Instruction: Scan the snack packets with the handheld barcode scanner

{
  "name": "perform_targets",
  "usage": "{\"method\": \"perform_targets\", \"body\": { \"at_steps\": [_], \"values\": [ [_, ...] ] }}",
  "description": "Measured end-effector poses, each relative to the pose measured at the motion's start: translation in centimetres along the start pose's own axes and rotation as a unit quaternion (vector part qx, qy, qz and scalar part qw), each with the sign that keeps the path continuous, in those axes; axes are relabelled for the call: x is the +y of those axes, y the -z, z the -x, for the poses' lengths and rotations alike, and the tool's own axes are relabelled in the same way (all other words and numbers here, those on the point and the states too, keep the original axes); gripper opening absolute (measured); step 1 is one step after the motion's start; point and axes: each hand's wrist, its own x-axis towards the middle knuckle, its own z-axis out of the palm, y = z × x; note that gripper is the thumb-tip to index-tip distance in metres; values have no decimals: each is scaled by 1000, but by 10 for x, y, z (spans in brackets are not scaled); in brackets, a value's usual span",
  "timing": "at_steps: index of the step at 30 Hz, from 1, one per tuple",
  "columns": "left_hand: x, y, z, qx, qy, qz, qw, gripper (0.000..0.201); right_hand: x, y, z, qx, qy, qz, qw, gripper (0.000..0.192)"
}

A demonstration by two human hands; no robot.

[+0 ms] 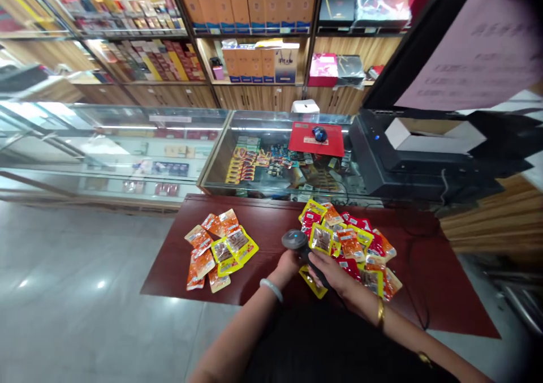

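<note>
Two heaps of foil snack packets lie on the dark red wooden table (263, 213): orange-yellow heap (218, 248) centre-left, red-yellow heap (356, 244) centre-right. Left hand (288, 263) grasps a grey handheld barcode scanner (297, 241); right hand (333, 270) grasps a yellow-edged packet (321, 239).

Bare forearms; pale bangle (271, 288) left, gold bracelet (380, 313) right.

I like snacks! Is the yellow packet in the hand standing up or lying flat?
Standing up. The right hand holds the packet upright beside the scanner.
</note>
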Motion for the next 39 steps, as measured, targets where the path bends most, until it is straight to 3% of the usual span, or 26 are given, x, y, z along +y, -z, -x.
{"method": "perform_targets", "body": {
  "at_steps": [3, 5, 8, 10, 13, 18, 22, 28, 31, 34, 36, 39],
  "values": [
    [-2, 51, 14, 93, 10, -71, 993, 12, -4, -17, -14, -27, 4, 38, 999, 60],
    [-4, 89, 27, 192, 21, -133, 972, 22, -7, -29, -26, -54, -6, 59, 997, 66],
    [-10, 133, 44, 361, 76, -295, 882, 49, -11, -48, -43, -84, -22, 82, 993, 82],
    [-16, 147, 48, 410, 117, -383, 819, 70, -12, -60, -53, -91, -31, 90, 991, 88],
    [-25, 153, 44, 391, 127, -449, 793, 86, -12, -71, -62, -94, -43, 91, 990, 90],
    [-31, 153, 34, 361, 107, -493, 785, 95, -9, -72, -64, -92, -53, 94, 990, 86],
    [-31, 154, 40, 351, 102, -505, 782, 99, -8, -69, -60, -92, -52, 91, 990, 85],
    [-35, 140, 55, 300, 44, -572, 762, 97, -11, -65, -55, -93, -49, 86, 991, 90],
    [-35, 133, 57, 288, 50, -579, 761, 95, -12, -62, -53, -85, -47, 82, 992, 91],
    [-31, 132, 55, 278, 89, -558, 777, 89, -10, -58, -50, -80, -43, 80, 993, 89],
    [-28, 133, 52, 268, 119, -518, 804, 80, -7, -55, -48, -78, -40, 76, 993, 86],
    [-27, 135, 44, 252, 134, -354, 891, 53, -5, -49, -43, -69, -40, 63, 995, 80]
  ]
}}
